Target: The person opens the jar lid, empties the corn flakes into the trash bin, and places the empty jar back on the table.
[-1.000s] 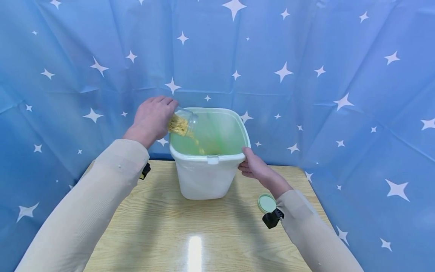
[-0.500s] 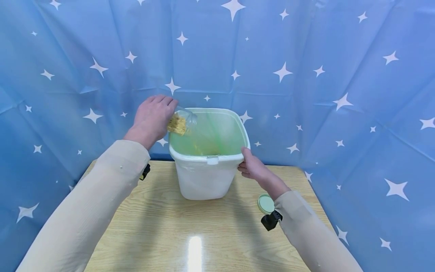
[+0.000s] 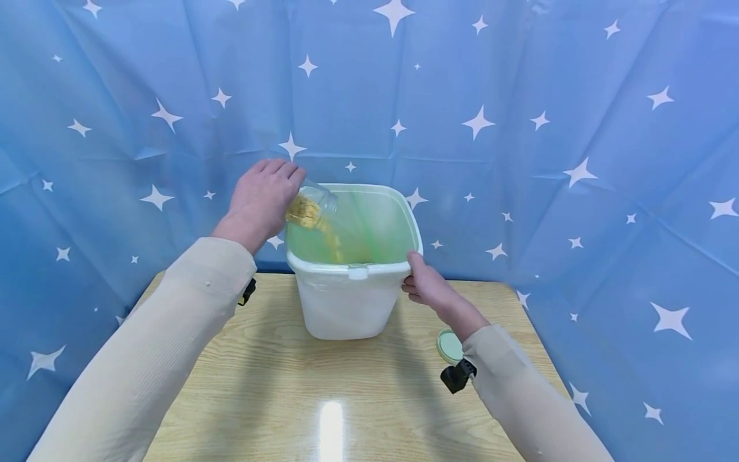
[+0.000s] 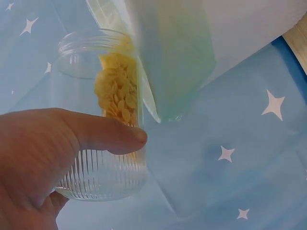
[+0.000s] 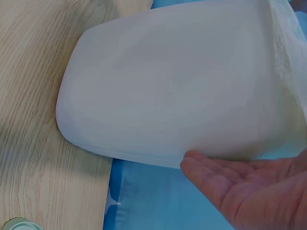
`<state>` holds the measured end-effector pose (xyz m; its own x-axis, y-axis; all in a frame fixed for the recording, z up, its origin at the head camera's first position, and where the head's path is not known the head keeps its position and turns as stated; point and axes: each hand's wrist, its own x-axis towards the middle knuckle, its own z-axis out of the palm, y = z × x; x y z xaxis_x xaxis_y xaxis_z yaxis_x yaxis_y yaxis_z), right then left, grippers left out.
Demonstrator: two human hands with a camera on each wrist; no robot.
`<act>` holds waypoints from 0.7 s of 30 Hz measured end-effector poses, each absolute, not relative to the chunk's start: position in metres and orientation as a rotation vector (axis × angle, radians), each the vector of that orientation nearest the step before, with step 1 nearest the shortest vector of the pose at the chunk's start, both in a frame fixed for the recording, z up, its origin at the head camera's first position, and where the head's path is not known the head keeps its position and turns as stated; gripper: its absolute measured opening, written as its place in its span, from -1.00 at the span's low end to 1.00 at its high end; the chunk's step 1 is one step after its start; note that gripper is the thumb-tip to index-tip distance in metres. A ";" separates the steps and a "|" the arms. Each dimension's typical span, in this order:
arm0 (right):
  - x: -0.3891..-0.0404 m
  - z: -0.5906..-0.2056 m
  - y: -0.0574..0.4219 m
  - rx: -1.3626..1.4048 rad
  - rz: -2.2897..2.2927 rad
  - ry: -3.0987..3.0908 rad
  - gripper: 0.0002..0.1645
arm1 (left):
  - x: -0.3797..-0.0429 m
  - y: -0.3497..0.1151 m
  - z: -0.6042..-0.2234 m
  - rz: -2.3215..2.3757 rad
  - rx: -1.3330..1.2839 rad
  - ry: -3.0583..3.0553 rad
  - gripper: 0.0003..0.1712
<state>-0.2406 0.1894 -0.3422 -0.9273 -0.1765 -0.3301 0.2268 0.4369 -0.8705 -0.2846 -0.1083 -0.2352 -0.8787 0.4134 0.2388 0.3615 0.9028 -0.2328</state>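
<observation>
My left hand [image 3: 260,200] grips a clear glass jar [image 3: 321,195] tipped over the left rim of a white bin [image 3: 345,307]. Small yellow flake-like pieces [image 4: 117,88] lie along the jar's lower side, and a stream of them falls from its mouth into the bin. Ribbed glass shows below my thumb in the left wrist view. My right hand [image 3: 428,283] holds the bin's near right corner, thumb at the rim and fingers under it against the outer wall. Pale green lines the bin's inside; its bottom is mostly hidden behind the front wall.
A round pale green lid [image 3: 449,345] lies on the wooden table [image 3: 323,378], next to the right sleeve. Blue curtain [image 3: 519,77] with white stars hangs behind and on both sides. The bin stands near the table's back edge.
The flow of yellow pieces thinned half a second ago and is thicker now, while the jar has shifted very slightly. Both hands keep their holds, and the bin stays nearly in place.
</observation>
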 end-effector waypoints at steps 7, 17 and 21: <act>-0.241 -0.343 0.189 0.043 -1.501 2.325 -0.01 | -0.285 -0.107 -0.236 0.277 -0.608 -2.779 -0.15; -0.237 -0.344 0.187 0.027 -1.496 2.348 -0.03 | -0.288 -0.106 -0.237 0.320 -0.621 -2.773 -0.14; -0.236 -0.344 0.184 0.059 -1.510 2.360 -0.06 | -0.288 -0.105 -0.238 0.323 -0.623 -2.766 -0.14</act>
<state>-0.2365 0.1836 -0.3438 -0.9422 -0.1449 -0.3022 0.2137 0.4351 -0.8747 -0.2879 -0.1054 -0.2381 -0.8653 0.4470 0.2269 0.3826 0.8814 -0.2772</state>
